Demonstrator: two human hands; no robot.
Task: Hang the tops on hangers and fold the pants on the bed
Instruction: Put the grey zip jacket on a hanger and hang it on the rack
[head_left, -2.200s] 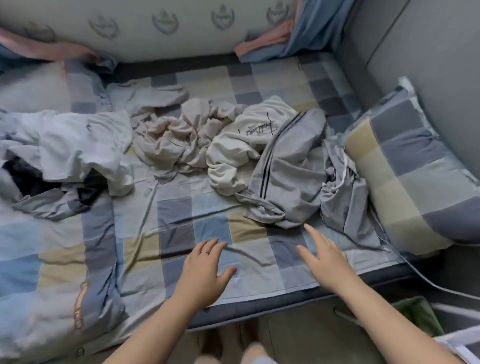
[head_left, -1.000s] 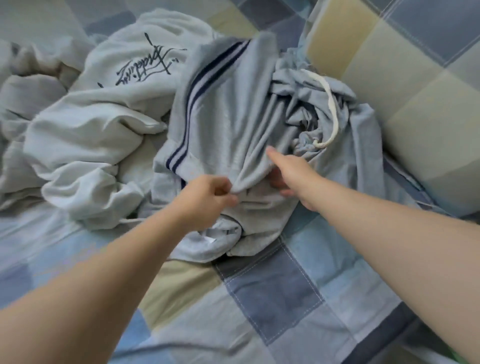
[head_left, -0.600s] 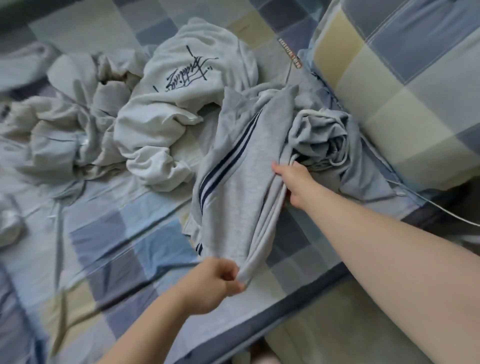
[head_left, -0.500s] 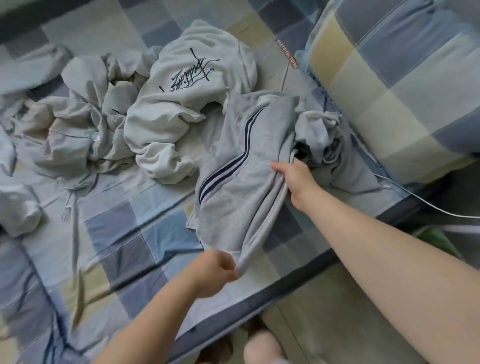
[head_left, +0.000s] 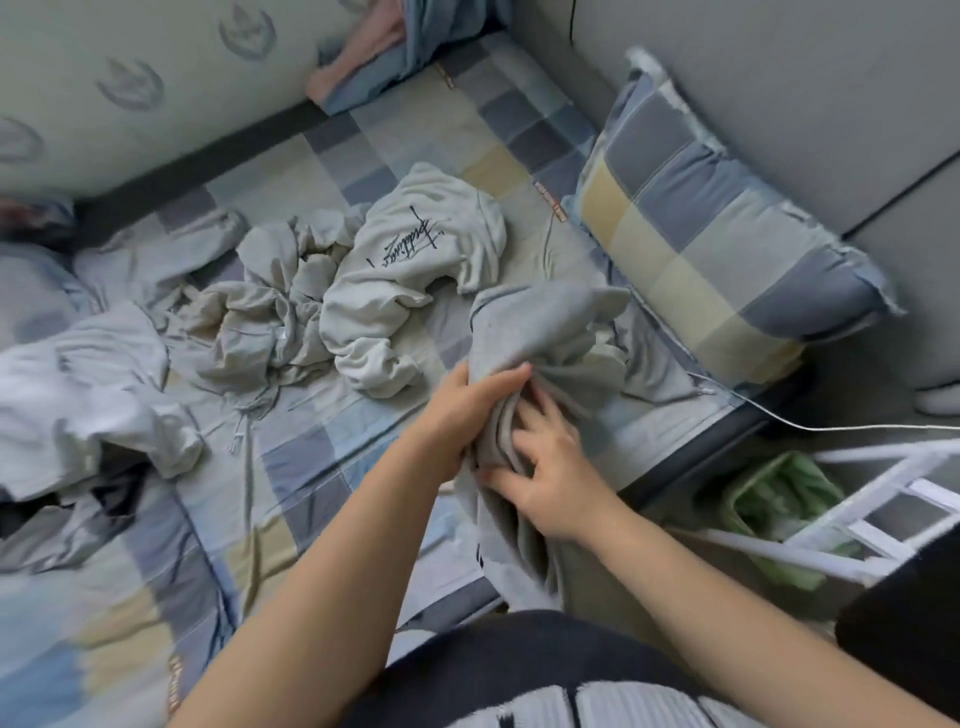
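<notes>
Item: grey pants (head_left: 545, 332), bunched over the near edge of the bed (head_left: 311, 457), gripped by my left hand (head_left: 467, 410) and right hand (head_left: 545, 467); I judge it best to find the waistband and shake flat before folding

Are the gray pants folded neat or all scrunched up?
Scrunched, not folded. The gray pants hang in bunched wrinkles, held by the left hand and right hand above the bed.
</notes>
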